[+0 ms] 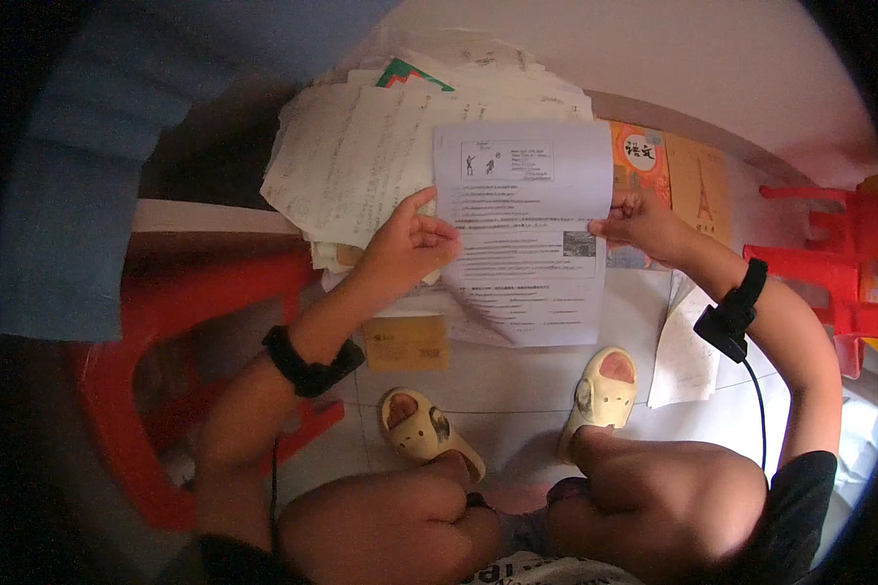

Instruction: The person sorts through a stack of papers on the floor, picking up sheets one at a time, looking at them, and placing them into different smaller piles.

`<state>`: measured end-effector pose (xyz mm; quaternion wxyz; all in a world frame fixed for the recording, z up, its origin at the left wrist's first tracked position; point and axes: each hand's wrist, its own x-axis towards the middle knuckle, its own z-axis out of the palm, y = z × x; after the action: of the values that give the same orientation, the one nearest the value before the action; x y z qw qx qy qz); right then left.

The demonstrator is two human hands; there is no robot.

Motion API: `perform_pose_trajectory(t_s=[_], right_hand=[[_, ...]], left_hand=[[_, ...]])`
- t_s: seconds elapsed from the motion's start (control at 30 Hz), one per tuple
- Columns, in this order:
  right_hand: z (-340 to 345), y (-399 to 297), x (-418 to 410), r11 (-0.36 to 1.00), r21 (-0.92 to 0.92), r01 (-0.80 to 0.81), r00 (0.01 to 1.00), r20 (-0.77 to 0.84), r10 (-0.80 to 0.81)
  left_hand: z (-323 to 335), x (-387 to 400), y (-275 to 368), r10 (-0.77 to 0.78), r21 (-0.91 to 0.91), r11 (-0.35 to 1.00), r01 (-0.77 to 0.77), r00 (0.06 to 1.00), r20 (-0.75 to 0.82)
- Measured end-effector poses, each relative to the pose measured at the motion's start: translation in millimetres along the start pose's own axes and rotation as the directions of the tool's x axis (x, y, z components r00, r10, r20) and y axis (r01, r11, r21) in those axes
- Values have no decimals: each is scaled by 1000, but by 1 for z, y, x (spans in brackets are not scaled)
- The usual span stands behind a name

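A white printed worksheet (523, 212) with line drawings, text blocks and a small dark picture is held up before me, its lower part curling. My left hand (418, 238) has its curled fingers at the worksheet's left edge, the thumb raised alongside. At the opposite edge, my right hand (640, 223) pinches the paper between thumb and fingers. Behind the worksheet lies a broad, uneven pile of papers (351, 161), many with writing. A green and red piece (413, 75) pokes out near the top of that pile.
An orange-covered book (638, 153) and a tan notebook with a tower drawing (699, 179) lie right. A yellow-brown booklet (406, 344) and a loose paper (684, 351) are on the tiled floor (497, 395). Red plastic stools (117, 380) flank me; blue cloth (66, 219) hangs left.
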<state>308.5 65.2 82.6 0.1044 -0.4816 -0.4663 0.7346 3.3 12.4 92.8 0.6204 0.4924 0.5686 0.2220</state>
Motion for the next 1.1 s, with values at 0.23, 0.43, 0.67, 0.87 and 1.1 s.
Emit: perform_pose_trajectory(t_s=[0.23, 0.43, 0.67, 0.87, 1.1], right_hand=[[-17, -9, 2, 979, -140, 145, 989, 40, -141], [-17, -8, 2, 987, 19, 162, 986, -42, -161], [-80, 59, -27, 995, -83, -60, 964, -264, 36], [-150, 220, -147, 806, -271, -527, 732, -626, 268], [-40, 107, -97, 904, -419, -84, 884, -449, -127]], left_hand=[[-3, -3, -5, 78, -83, 993, -88, 990, -119], [3, -2, 15, -98, -280, 957, 72, 992, -78], [-21, 12, -18, -174, -299, 949, 95, 953, -248], [-27, 11, -11, -163, -255, 963, 83, 936, -311], [-19, 11, 35, -86, -169, 985, 37, 953, -291]])
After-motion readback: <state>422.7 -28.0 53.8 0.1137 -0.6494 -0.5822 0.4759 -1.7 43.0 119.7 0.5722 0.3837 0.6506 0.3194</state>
